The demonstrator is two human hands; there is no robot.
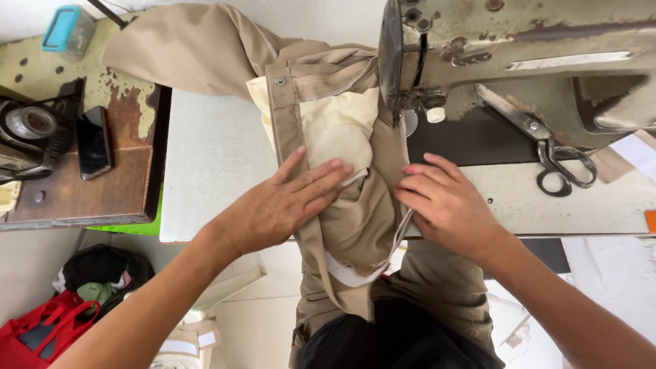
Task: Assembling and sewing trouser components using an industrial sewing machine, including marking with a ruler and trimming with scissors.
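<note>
A worn sewing machine (519,48) stands on the pale bench (212,157); khaki trousers (342,137) lie under its needle; left hand (277,205) presses flat, grip wide, on the cream lining; right hand (447,205) pins the seam edge; scissors (547,147) beside.

Khaki trousers (355,219), cream pocket lining exposed, spread flat under sewing-machine needle
</note>
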